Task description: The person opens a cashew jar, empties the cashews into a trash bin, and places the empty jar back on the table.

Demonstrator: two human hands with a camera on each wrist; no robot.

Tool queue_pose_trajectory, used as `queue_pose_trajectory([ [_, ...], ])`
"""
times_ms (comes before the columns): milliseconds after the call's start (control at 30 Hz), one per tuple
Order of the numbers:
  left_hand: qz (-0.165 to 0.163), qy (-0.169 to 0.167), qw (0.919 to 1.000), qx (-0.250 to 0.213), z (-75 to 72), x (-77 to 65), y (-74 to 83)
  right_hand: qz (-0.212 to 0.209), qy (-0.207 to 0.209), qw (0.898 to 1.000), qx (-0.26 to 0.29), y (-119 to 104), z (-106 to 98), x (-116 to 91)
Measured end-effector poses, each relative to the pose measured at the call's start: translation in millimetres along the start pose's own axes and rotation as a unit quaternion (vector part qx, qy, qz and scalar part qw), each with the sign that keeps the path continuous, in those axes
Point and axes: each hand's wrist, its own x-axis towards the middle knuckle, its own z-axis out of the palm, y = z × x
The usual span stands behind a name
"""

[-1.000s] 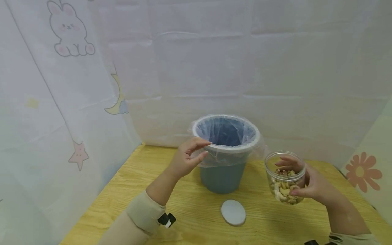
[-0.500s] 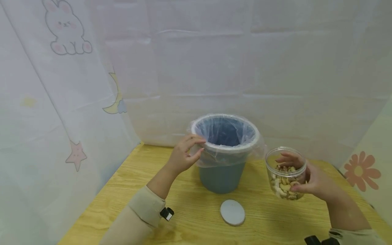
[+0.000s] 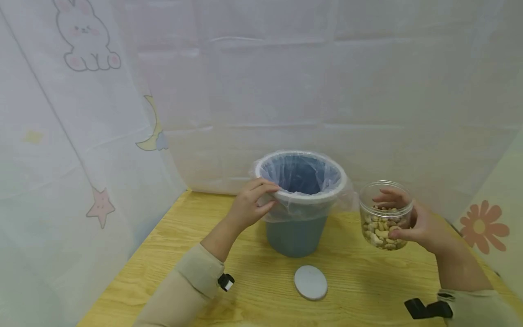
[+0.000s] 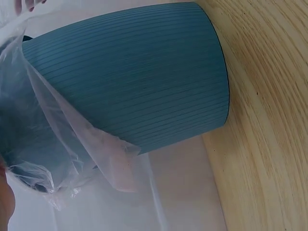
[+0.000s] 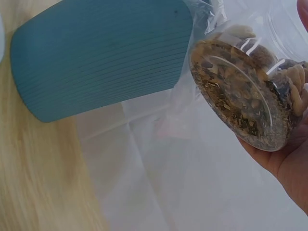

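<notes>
A clear round plastic jar (image 3: 386,218), partly filled with cashews and other nuts, is gripped from the right by my right hand (image 3: 425,225). It is held above the table, without a lid; the right wrist view shows its base (image 5: 243,96) with dark crumbs. A blue bin (image 3: 296,234), lined with a thin clear bag (image 3: 282,213) under a white rim (image 3: 300,197), stands left of the jar. At the near left of that rim, my left hand (image 3: 247,204) rests its fingertips, thumb apart below them against the bag's outside. Only a sliver of that hand shows in the left wrist view.
A flat white disc, like a jar lid (image 3: 310,282), lies on the wooden table (image 3: 261,295) in front of the bin. A pale printed cloth (image 3: 261,91) hangs behind the table and at both sides.
My right hand has raised the jar and moved it slightly right. My left hand shifted a little and its fingertips came onto the bin's rim. The bin and disc stayed put.
</notes>
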Motion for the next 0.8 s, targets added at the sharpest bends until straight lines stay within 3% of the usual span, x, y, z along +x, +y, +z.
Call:
queue_pose_trajectory([
  [267,-0.001,0.019,0.9998,-0.004,2.2,1.0,-0.6,0.012,0.03,0.998,-0.056,-8,-7,16],
  [600,0.006,0.033,0.9991,-0.026,0.6,0.2,-2.0,-0.02,0.009,0.998,-0.06,-17,-20,40],
  [700,0.022,0.037,0.9991,-0.007,0.4,0.3,-3.1,0.0,0.017,0.994,-0.106,-22,-25,49],
  [800,0.051,0.044,0.9975,0.022,0.4,0.0,-4.5,0.046,0.044,0.98,-0.186,-30,-28,60],
])
